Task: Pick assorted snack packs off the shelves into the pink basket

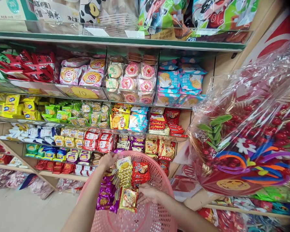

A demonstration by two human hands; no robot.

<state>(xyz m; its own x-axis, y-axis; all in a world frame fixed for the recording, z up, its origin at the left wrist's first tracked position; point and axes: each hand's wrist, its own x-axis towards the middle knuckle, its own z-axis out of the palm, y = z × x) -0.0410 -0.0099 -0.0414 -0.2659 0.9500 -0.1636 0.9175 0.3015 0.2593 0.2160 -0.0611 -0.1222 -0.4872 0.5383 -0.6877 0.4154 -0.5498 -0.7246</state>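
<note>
A pink perforated plastic basket [157, 167] is in front of me at the lower middle. My left hand [108, 162] is at its far left rim, fingers bent downward; whether they grip anything is unclear. Inside lie purple snack packets [106, 195] on the left, pale yellow biscuit packets [124, 170] in the middle and red snack packets [140, 172] on the right. My right hand [148, 194] is over the basket, its fingers closed at the right edge of a gold snack packet [128, 199]. Part of the fingertips is hidden there.
Behind the basket rise stepped shelves with clear dividers [82, 91], full of wrapped biscuits and snacks. A cellophane-wrapped bouquet [244, 141] juts in on the right. Larger bags [159, 16] stand on the top shelf [111, 38]. Pale floor [26, 206] shows at lower left.
</note>
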